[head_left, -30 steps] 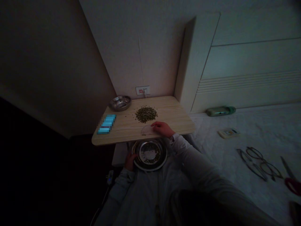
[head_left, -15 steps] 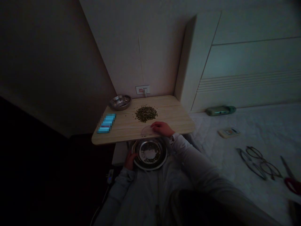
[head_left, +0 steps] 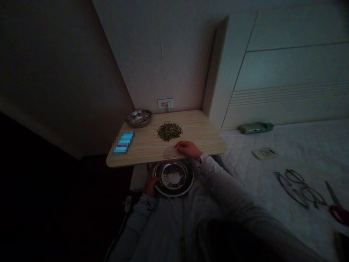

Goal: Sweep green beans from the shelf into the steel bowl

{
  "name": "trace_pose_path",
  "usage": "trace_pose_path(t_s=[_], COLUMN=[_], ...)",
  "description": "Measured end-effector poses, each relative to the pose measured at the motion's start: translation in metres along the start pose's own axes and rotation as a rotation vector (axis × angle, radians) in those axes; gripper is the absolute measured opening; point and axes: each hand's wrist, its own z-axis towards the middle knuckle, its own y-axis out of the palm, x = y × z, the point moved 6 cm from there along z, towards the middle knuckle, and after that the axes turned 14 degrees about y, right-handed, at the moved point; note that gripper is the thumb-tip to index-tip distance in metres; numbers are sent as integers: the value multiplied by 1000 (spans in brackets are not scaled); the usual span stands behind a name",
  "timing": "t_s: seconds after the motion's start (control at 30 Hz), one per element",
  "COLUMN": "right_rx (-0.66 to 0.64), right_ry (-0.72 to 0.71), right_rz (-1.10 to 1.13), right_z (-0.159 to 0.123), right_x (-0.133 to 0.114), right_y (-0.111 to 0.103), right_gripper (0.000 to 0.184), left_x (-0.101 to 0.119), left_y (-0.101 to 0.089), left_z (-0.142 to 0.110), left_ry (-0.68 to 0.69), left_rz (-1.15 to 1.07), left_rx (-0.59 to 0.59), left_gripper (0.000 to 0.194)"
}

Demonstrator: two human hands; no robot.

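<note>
My left hand (head_left: 151,185) grips the left rim of a metal bowl (head_left: 188,186) below the table's front edge, thumb over the rim. Small dark grains or seeds (head_left: 175,184) lie scattered inside the bowl. Above it, my right hand (head_left: 188,149) pinches a thin, clear, rounded disc (head_left: 169,152) by its right side, low over the table's front edge. A few dark bits show along the disc's near edge. Just beyond, a loose pile of greenish-brown grains (head_left: 169,131) lies on the wooden tabletop (head_left: 201,127).
A second metal bowl (head_left: 139,119) stands at the table's back left, with a lit phone (head_left: 124,142) in front of it. On the bed to the right lie a green bottle-like object (head_left: 256,128), a small pale device (head_left: 265,153), glasses (head_left: 300,187) and red-handled scissors (head_left: 338,211).
</note>
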Motion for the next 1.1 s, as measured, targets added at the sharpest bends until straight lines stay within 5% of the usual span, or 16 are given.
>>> trace_pose_path(t_s=[0.33,1.1], right_rx=[0,-22], right_ry=[24,17], right_rz=[-20,-3], right_z=[-3,-2], right_x=[-4,-2], right_y=[-2,0], right_gripper=[23,21], left_x=[-4,-1], left_y=[0,1], left_z=[1,-1], left_ry=[-28,-38], left_rz=[-26,-17], left_rx=[-11,-7], left_gripper=[46,30])
